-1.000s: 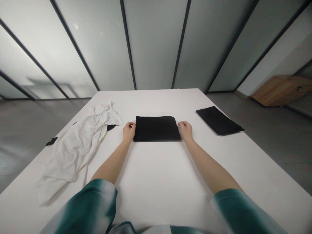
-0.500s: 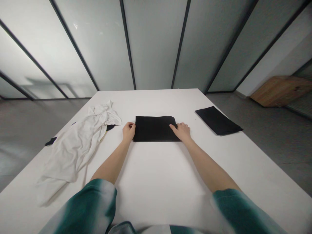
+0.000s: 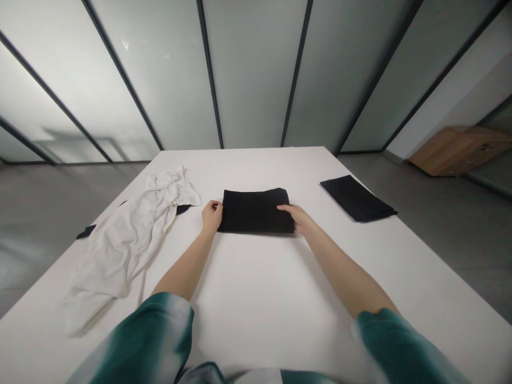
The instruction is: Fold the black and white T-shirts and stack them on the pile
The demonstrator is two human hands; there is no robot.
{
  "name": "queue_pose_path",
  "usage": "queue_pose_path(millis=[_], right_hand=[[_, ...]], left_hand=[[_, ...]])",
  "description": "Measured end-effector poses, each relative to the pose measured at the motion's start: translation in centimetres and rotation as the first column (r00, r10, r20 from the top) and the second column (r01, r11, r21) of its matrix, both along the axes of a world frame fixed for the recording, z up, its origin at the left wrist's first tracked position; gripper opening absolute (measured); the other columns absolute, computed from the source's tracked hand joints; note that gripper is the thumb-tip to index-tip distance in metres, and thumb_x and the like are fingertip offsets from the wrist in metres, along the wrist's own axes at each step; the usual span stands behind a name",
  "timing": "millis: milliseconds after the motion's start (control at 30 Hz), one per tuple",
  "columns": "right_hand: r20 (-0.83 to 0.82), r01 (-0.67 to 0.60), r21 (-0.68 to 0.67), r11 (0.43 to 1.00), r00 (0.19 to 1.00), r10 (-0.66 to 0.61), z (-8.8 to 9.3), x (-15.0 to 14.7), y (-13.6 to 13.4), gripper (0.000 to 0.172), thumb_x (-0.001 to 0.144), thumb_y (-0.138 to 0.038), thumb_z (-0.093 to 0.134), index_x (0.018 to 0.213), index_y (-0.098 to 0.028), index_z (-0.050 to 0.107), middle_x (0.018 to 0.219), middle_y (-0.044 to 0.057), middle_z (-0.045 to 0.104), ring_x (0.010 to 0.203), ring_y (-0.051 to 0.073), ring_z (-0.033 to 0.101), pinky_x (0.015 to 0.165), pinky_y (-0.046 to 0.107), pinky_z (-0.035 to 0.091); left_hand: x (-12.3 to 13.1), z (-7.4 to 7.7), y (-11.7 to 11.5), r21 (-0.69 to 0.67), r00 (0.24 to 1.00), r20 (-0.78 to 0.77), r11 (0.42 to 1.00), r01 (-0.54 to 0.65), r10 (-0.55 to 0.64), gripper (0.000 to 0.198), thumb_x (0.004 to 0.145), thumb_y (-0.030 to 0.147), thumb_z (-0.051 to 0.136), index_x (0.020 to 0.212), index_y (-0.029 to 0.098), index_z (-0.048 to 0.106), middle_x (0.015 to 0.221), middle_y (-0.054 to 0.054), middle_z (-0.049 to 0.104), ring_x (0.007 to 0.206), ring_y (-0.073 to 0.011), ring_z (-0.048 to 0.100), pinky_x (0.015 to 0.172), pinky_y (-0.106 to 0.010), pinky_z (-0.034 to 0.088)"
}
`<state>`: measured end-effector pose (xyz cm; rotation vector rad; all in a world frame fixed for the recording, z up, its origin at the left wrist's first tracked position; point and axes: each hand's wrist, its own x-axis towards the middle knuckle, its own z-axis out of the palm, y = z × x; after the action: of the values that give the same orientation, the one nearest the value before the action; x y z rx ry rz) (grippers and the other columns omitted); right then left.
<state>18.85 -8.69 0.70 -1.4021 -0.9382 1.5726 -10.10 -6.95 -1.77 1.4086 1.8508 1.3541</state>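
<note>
A folded black cloth [image 3: 254, 212] forms a neat rectangle at the middle of the white table. Its left edge is pinched by my left hand [image 3: 212, 214], fingers curled closed. On the right edge, my right hand [image 3: 298, 217] grips the cloth with the thumb on top and the fingers hidden underneath. That right side looks slightly raised off the table. A second folded black cloth [image 3: 357, 198] lies apart, toward the table's right edge.
A crumpled white garment [image 3: 128, 240] spreads along the left side of the white table [image 3: 256, 298], with dark fabric [image 3: 86, 232] showing under it. Frosted glass panels [image 3: 252, 74] stand behind the table. A wooden cabinet [image 3: 460, 151] is at the far right.
My right hand has slid its fingers beneath the cloth's right edge and lifted it slightly. My left hand stays at the left edge.
</note>
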Motion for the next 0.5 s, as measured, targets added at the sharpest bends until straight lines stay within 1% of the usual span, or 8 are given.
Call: queue_pose_path(millis=[67,133,233,300,400,467,500], right_hand=[[-0.088,-0.014,-0.081,0.997,0.996,0.006,0.3,-0.4,-0.5,0.017,0.079,-0.03,0.064,0.09,-0.018,0.064,0.088,0.011,0.074,0.086,0.023,0.071,0.086,0.037,0.057],[-0.122,-0.022,-0.12,0.993,0.993,0.007,0.5,-0.8,-0.9,0.015,0.08,-0.029,0.063,0.089,-0.018,0.066,0.084,0.01,0.075,0.083,0.023,0.072,0.088,0.038,0.057],[-0.131,-0.036,-0.09,0.995,0.991,0.024,1.4,-0.9,-1.3,0.012,0.078,-0.02,0.063,0.089,-0.017,0.067,0.083,0.009,0.076,0.084,0.023,0.072,0.091,0.037,0.056],[-0.111,-0.027,-0.046,0.999,0.994,0.022,2.5,-0.2,-1.8,0.012,0.078,-0.019,0.062,0.087,-0.017,0.068,0.083,0.01,0.076,0.086,0.023,0.072,0.09,0.036,0.057],[-0.094,0.049,-0.019,0.999,0.994,-0.05,4.9,2.5,-3.0,0.012,0.081,-0.028,0.062,0.085,-0.018,0.068,0.078,0.01,0.075,0.082,0.026,0.072,0.081,0.039,0.06],[-0.165,0.172,0.043,0.984,0.973,-0.163,6.8,5.4,-4.4,0.012,0.08,-0.029,0.064,0.086,-0.02,0.068,0.078,0.007,0.075,0.081,0.027,0.073,0.075,0.04,0.062],[-0.225,0.258,0.089,0.962,0.946,-0.233,7.7,7.1,-5.2,0.012,0.078,-0.026,0.065,0.088,-0.021,0.068,0.08,0.006,0.075,0.082,0.027,0.073,0.074,0.04,0.062]], left_hand=[[0.0,0.1,0.0,-0.006,1.0,0.0,1.0,0.002,-0.002,0.008,0.075,0.029,0.052,0.071,0.023,0.056,0.071,-0.002,0.063,0.072,-0.0197,0.058,0.073,-0.03,0.044],[0.0,0.1,0.0,-0.004,1.0,0.005,1.0,0.0,0.0,0.008,0.075,0.029,0.052,0.071,0.023,0.056,0.073,-0.002,0.063,0.073,-0.0196,0.059,0.074,-0.03,0.045],[0.0,0.1,-0.1,0.001,1.0,0.005,1.0,0.0,0.0,0.008,0.075,0.028,0.052,0.071,0.023,0.056,0.074,-0.002,0.064,0.072,-0.0192,0.059,0.074,-0.03,0.045],[0.0,0.1,-0.1,0.004,1.0,0.004,1.0,0.004,-0.004,0.008,0.075,0.028,0.051,0.071,0.022,0.056,0.072,-0.002,0.063,0.072,-0.0188,0.059,0.074,-0.029,0.045],[0.0,-0.1,0.0,0.012,1.0,0.006,1.0,0.015,-0.016,0.009,0.075,0.029,0.051,0.072,0.022,0.056,0.071,-0.002,0.063,0.071,-0.0186,0.059,0.073,-0.029,0.045],[-0.1,-0.2,0.1,0.013,1.0,-0.001,1.0,0.019,-0.018,0.01,0.074,0.03,0.051,0.072,0.022,0.057,0.071,-0.002,0.063,0.071,-0.0187,0.06,0.072,-0.029,0.045],[-0.1,-0.2,0.1,0.013,1.0,-0.007,1.0,0.017,-0.017,0.011,0.074,0.03,0.051,0.073,0.021,0.057,0.071,-0.001,0.063,0.071,-0.0188,0.06,0.072,-0.029,0.044]])
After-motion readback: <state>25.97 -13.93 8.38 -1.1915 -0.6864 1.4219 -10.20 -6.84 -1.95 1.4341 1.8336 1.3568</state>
